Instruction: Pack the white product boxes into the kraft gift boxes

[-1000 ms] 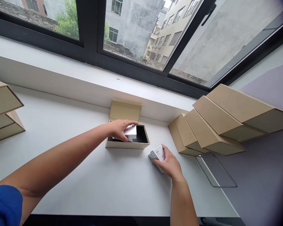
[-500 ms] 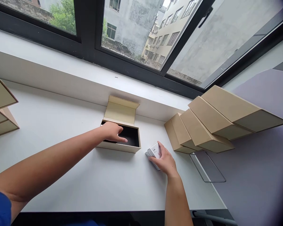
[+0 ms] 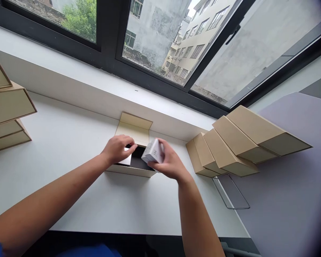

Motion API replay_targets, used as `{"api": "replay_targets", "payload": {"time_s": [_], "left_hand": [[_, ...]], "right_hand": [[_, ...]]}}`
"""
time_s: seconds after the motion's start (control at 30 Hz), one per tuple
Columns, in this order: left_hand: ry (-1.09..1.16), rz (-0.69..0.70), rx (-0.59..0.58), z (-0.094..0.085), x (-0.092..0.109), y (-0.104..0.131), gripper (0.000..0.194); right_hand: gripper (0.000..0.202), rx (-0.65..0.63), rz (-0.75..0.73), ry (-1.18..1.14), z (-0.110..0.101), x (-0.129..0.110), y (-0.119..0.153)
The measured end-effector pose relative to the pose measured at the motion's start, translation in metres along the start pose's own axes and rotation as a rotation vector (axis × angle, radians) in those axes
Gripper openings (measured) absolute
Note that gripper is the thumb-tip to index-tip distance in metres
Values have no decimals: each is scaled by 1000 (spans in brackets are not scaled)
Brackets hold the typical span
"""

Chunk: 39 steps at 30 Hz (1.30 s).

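An open beige box [image 3: 133, 172] with a black inside stands on the white table, its lid [image 3: 135, 128] raised toward the window. In the box's left part lies a white item [image 3: 127, 158], partly covered by my left hand [image 3: 119, 148]. That hand is over the box, its thumb and fingers apart with nothing visible between them. My right hand [image 3: 168, 160] grips a small white printed box [image 3: 153, 151], tilted above the right end of the beige box.
Stacked beige boxes stand at the right [image 3: 235, 139] and at the left edge [image 3: 8, 107]. A thin metal frame [image 3: 231, 192] sticks out past the table's right edge. Behind the table runs a white ledge [image 3: 96, 78] below dark-framed windows.
My right hand has lifted the small white box off the table and moved it left over the beige box. My left hand has drawn back slightly, revealing the white item inside.
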<state>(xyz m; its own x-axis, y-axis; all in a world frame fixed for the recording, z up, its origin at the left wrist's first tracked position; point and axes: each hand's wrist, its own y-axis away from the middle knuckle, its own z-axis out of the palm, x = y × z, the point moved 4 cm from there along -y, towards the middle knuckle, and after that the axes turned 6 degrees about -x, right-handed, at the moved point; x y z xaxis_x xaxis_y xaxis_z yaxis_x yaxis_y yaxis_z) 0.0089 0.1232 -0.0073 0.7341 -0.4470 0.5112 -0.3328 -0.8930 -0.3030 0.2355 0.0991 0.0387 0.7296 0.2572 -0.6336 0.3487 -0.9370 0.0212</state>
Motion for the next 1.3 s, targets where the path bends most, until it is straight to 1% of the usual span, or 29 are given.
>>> {"api": "replay_targets", "payload": {"time_s": [0.07, 0.1, 0.13, 0.23, 0.27, 0.33, 0.43, 0.53, 0.63, 0.77, 0.83, 0.93, 0.97, 1.0, 1.07, 1.1, 1.13, 1.2, 1.23, 1.3], "left_hand": [[68, -116, 236, -13, -22, 13, 30], [105, -197, 320, -17, -37, 22, 29], [141, -276, 364, -17, -54, 31, 29], [209, -507, 339, -8, -102, 56, 35], [221, -572, 321, -5, -114, 62, 39], [201, -604, 281, 1, -126, 70, 45], [146, -534, 193, 6, -126, 68, 46], [127, -485, 153, 9, -121, 63, 47], [111, -458, 130, 13, -121, 60, 49], [89, -443, 116, 16, -123, 60, 49], [80, -438, 110, 16, -122, 61, 48], [70, -433, 103, 16, -122, 61, 46], [66, -433, 103, 16, -122, 61, 46], [62, -432, 102, 17, -122, 61, 45], [51, -426, 97, 19, -122, 60, 43], [46, -420, 93, 20, -123, 60, 42], [41, -414, 89, 21, -123, 60, 42], [36, -407, 79, 23, -123, 59, 43], [31, -406, 78, 24, -122, 59, 43], [10, -397, 81, 25, -121, 59, 42]], "right_hand": [[76, -13, 13, 208, 14, -13, -24], [75, -35, 28, 279, 21, -16, -34], [74, -77, 33, 323, 27, -17, -42], [71, -234, -19, 391, 41, -23, -53], [69, -256, -35, 417, 44, -25, -53], [67, -265, -55, 439, 49, -30, -49], [71, -295, -50, 308, 55, -31, -39], [74, -360, 66, 177, 61, -19, -31], [74, -415, 172, 223, 66, -6, -31], [69, -482, 201, 286, 76, 0, -37], [74, -499, 197, 295, 77, -2, -38], [89, -515, 155, 274, 71, -9, -35], [87, -523, 114, 246, 69, -13, -34], [77, -529, 66, 218, 66, -18, -33], [48, -512, 15, 184, 63, -24, -32], [37, -484, 27, 194, 62, -25, -33], [33, -448, 56, 224, 63, -24, -35], [30, -373, 91, 282, 67, -21, -39], [31, -353, 79, 302, 72, -19, -41], [37, -358, 25, 320, 82, -17, -44]]}}
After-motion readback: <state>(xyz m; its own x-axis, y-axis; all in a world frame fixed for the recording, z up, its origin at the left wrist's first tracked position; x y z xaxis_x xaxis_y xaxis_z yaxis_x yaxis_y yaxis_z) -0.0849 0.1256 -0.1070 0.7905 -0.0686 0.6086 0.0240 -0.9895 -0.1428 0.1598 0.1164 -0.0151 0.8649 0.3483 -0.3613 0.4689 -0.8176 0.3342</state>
